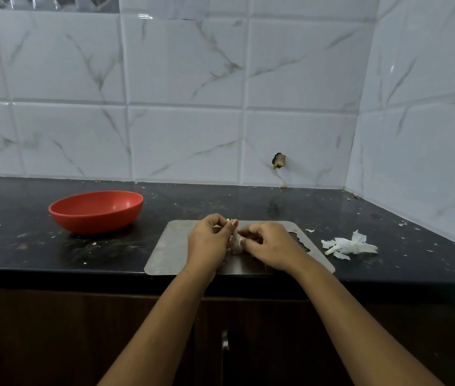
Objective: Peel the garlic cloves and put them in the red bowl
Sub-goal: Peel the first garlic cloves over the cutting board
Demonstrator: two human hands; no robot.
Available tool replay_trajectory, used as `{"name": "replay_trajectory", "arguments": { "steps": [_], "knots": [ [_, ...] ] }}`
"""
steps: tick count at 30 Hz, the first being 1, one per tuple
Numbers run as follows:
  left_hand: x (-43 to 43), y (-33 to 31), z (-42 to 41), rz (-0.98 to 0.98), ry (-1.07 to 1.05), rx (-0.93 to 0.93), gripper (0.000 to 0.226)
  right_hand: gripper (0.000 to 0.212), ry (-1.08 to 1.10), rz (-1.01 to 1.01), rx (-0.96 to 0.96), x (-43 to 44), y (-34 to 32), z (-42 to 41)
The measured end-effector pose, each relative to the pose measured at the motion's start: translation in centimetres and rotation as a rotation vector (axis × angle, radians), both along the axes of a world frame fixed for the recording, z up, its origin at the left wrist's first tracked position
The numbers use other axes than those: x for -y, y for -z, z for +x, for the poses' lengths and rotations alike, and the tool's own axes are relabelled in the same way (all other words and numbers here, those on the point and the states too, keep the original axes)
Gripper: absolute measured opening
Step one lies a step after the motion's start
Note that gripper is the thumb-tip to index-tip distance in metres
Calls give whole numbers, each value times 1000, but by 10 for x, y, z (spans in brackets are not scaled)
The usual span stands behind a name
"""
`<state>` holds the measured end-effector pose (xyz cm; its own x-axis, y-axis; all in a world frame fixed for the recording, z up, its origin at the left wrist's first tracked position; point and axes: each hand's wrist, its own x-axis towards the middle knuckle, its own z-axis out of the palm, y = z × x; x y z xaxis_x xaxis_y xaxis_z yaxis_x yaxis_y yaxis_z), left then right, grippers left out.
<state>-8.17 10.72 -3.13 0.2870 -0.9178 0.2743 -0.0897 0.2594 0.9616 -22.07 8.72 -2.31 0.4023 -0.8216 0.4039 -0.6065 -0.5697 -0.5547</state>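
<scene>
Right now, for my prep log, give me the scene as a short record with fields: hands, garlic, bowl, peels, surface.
left hand: holds the garlic
right hand: holds the garlic
garlic: between both hands, over the metal board
metal board: on the black counter
red bowl: left of the board; no cloves in the part that shows
peels: pile on the counter, right of the board

No readable text, no labels, no brands, no numbers, no signs anywhere
</scene>
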Motion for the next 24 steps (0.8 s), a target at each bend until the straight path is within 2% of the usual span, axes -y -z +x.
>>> {"name": "replay_trajectory", "arguments": {
  "steps": [3,6,11,14,21,24],
  "knots": [
    [1,1,2,3,5,0,26,12,-14,-33,-23,-1,1,4],
    [2,4,2,-6,8,-3,29,16,8,-74,-60,-1,2,8],
    [4,4,2,-18,-31,102,29,20,74,-154,-198,-5,5,19],
    [5,4,3,-13,-24,80,29,27,123,-150,-259,-3,3,25],
    [6,5,4,-14,4,-42,28,34,45,37,9,6,1,13],
    [6,5,4,-10,-4,-58,28,26,27,95,73,6,2,10]
  ]
}}
